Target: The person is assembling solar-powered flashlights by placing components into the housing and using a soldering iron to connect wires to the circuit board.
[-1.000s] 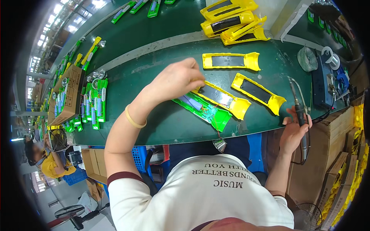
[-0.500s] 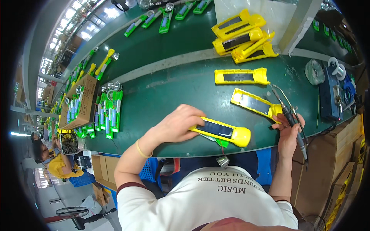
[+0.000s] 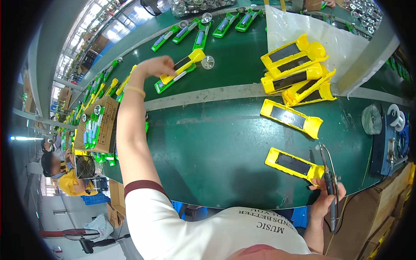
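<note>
My left hand [image 3: 158, 66] reaches to the far strip of the bench, its fingers loosely curled at the edge of a yellow flashlight housing [image 3: 190, 58]. That housing lies on a green shell [image 3: 163, 86], with a round silver reflector [image 3: 208, 62] beside its end; my fingers do not wrap round it. My right hand [image 3: 330, 193] is closed on a soldering iron [image 3: 329, 184] with a curved metal tube along it. Its fingertips are at the end of an open yellow housing [image 3: 291, 164] with a dark panel. Another yellow housing [image 3: 288, 117] lies farther off.
Several yellow housings [image 3: 287, 81] are piled at the back right. Green shells with blue cells [image 3: 223, 24] line the far strip. At left stands a cardboard box [image 3: 107, 130] of green parts. A blue soldering station [image 3: 381, 143] and wire spool [image 3: 395, 116] are at right.
My left hand has carried the yellow housing with its green part from the near edge to the far strip, where it now lies. My right hand still holds the soldering iron; the view has shifted.
</note>
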